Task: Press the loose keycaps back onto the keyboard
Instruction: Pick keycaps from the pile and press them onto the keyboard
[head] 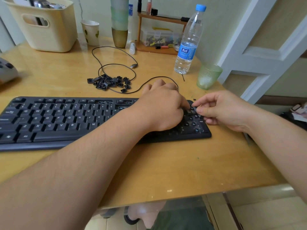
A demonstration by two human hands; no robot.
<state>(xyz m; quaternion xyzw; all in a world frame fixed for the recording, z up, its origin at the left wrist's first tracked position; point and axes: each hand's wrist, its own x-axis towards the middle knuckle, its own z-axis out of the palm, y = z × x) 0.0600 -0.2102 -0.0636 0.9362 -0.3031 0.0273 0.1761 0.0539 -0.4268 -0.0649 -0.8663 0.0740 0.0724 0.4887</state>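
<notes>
A black keyboard (pixel 69 120) lies across the wooden desk, and its number pad at the right end shows several bare key sockets (pixel 193 124). My left hand (pixel 163 105) reaches across onto that pad, its forefinger pressing down at the top row while its other fingertips stay hidden under the hand. My right hand (pixel 221 110) is at the keyboard's right end and pinches a small black keycap (pixel 194 108) between thumb and forefinger, right beside the left forefinger. A pile of loose black keycaps (pixel 110 83) sits on the desk behind the keyboard.
The keyboard's thin black cable (pixel 116 63) loops around the pile. A water bottle (pixel 188 42) and a green glass (pixel 208 75) stand at the back right. A cream basket (pixel 44 25), a paper cup (pixel 91 32) and a small wooden shelf (pixel 159 30) line the back.
</notes>
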